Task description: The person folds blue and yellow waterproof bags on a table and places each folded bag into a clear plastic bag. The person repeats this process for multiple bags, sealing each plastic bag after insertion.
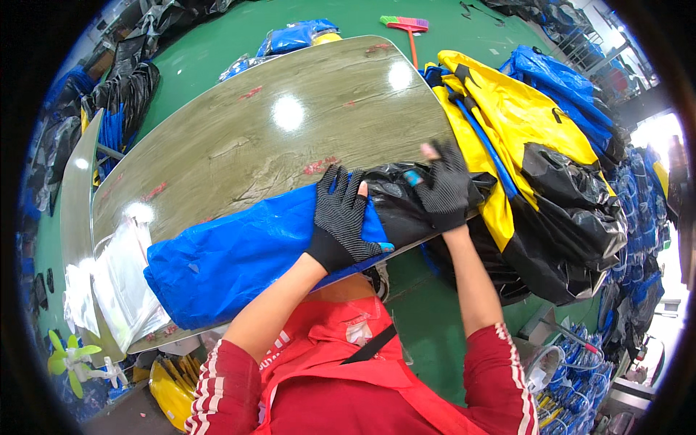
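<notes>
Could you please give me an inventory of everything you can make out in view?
Table: one, grey-brown, centre
Blue material: one folded piece, blue, table's near edge
Black material: count unclear, black, right of the blue
Clear bags: count unclear, transparent, table's left end
Yellow-and-black material: one heap, right of table
Broom: one, red handle, green-and-pink head, beyond table
Wrapped packages: several, mainly blue, beyond table
Fan: one, green blades, lower left
Black heap: one, upper left
Blue bundles: many, lower right
Floor: one, green
Apron: one, red, lower centre
Left grip: one, dark striped glove, on blue material
Right grip: one, dark striped glove, at black material
</notes>
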Motion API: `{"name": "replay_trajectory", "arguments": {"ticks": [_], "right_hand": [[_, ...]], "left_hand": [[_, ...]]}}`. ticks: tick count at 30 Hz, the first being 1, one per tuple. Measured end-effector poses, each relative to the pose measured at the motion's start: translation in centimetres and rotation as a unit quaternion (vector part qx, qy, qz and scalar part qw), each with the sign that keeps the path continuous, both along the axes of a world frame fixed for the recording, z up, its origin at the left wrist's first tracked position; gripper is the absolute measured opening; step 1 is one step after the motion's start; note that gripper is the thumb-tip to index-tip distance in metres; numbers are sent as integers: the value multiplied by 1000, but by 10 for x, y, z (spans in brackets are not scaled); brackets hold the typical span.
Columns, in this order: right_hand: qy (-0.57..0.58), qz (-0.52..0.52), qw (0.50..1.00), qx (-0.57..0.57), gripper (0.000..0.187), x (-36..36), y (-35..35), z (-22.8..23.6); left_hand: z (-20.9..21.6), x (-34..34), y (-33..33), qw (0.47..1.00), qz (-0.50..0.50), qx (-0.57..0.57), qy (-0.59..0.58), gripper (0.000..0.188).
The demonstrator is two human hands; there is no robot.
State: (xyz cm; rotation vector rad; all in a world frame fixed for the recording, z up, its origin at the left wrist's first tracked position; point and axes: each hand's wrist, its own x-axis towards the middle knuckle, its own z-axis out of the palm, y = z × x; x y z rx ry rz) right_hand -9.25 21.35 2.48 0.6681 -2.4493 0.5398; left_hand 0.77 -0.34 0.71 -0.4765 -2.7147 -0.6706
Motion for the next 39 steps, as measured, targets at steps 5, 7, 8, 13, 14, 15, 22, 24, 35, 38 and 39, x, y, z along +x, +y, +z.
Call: {"name": "replay_trajectory", "arguments": {"ticks": [5,7,8,13,14,15,22,24,35,38,39], "right_hand": [[-96,-252,813,-516,45,62,16,-11],[-226,-248,770,-542,40,62,22,-17],[-243,-130,728,-628,40,55,26,-16],[-298,72,692,-653,38,46,3,12],[-351,108,690,-624,44,58,-16,17],[-324,135,769,-534,50,72,-32,24],[15,248,968,-39,70,119,-116,61],[-24,284,958,3,64,118,-124,61],[-144,296,940,90,90,131,-129,17],[-159,305,915,211,76,100,-140,57],[-311,337,869,188,56,73,-152,70]], "left_hand": [[8,3,-6,999,1,-24,23,107],[10,5,-7,998,9,-61,-14,104],[9,6,-7,996,10,-82,-33,104],[-14,2,-5,995,19,-99,16,98],[-19,1,-5,994,23,-102,40,84],[-21,-1,-6,1000,-26,6,-5,81],[34,38,-52,987,-140,12,-74,65],[53,74,-83,967,-157,-98,-176,55],[92,118,-79,973,59,67,212,37],[82,86,-79,970,182,-158,-22,49],[75,79,-83,967,160,-177,-95,51]]}}
